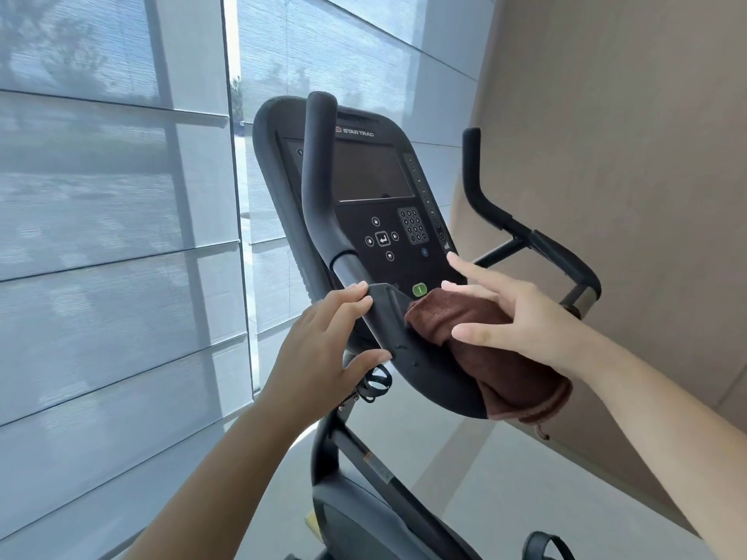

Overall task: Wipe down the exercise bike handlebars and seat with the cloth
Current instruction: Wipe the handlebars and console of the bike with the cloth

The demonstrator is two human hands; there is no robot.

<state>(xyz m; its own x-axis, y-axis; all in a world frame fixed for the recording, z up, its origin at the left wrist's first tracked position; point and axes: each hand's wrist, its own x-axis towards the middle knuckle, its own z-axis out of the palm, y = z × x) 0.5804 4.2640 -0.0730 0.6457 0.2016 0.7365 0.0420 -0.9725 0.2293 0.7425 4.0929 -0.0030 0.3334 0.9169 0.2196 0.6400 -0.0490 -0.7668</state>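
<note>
Handlebar step in progress: the right grip [521, 317], fingers lying straight and spread, is pressing the brown cloth [497, 365] onto the central yoke of the handlebars [408, 349], at 5 o'clock from the console [376, 175]. The left grip [323, 349], at 9 o'clock from the cloth, is curling round the yoke's edge, apparently steadying it. Next, probably: sweeping the cloth along each upright bar, then the seat.

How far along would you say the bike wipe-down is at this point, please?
Done: nothing can be confirmed, as no surface shows a wipe mark. In hand: the right hand presses the cloth on the middle of the handlebars, while the left hand grips them alongside. Left: probably the upright grips and the seat, which isn't clearly in view.
</note>
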